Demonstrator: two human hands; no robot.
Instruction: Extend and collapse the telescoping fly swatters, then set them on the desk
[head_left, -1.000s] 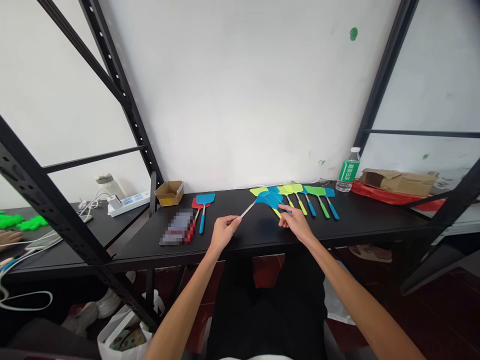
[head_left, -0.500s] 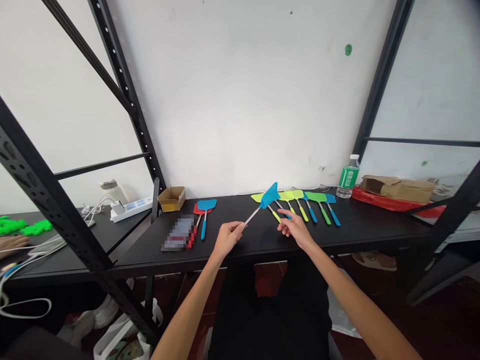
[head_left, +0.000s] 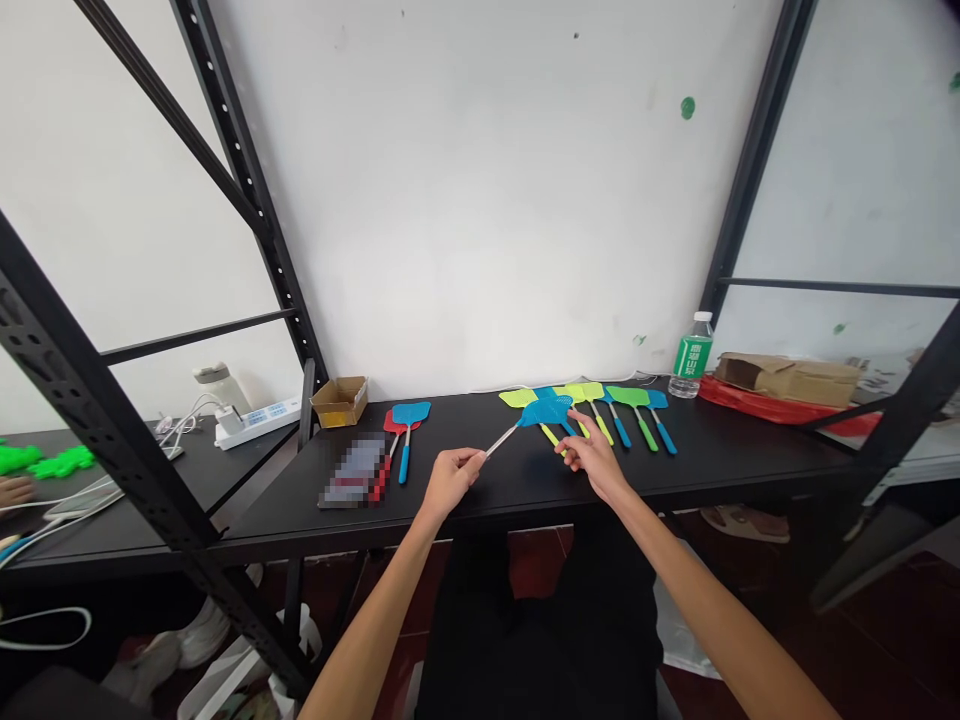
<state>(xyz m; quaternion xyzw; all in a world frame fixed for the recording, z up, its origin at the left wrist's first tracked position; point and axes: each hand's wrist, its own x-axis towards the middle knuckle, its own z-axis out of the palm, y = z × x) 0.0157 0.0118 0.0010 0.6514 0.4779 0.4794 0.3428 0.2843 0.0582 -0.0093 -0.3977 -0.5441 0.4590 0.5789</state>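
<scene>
Noted black desk (head_left: 517, 485) below white wall (head_left: 480, 200). Saw row of yellow, green and blue swatters (head_left: 631, 396) along back edge, right of centre, handles toward front edge. Found held blue swatter (head_left: 546, 410) raised over mid-desk, head overlapping the row from this angle. Logged swatter pair (head_left: 411, 412), blue partly over red, toward left edge. Recorded left hand (head_left: 452, 480) closed around held rod, near front edge; right hand (head_left: 592, 462) loosely open beside the head, could not tell whether touching. Placed bottle (head_left: 691, 357) toward back right corner, small cardboard box (head_left: 341, 402) at back left corner.
</scene>
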